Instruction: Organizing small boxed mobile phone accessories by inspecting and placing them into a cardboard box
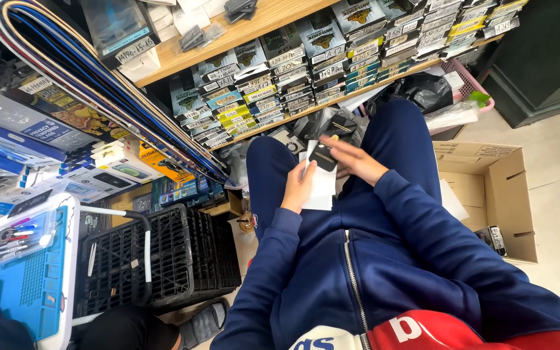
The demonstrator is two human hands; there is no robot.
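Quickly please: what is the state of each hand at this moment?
Left hand: closed on a flat white paper packet.
Right hand: fingers on a small black rectangular card on top of the packet; a full grip cannot be told.

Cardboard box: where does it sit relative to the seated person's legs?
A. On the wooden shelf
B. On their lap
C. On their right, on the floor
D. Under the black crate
C: the open cardboard box sits on the floor tiles beside the right leg.

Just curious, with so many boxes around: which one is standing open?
The brown cardboard box on the floor tiles, beside the person's leg. Its flaps are folded out, while the small boxes stacked on the wooden shelf are all closed.
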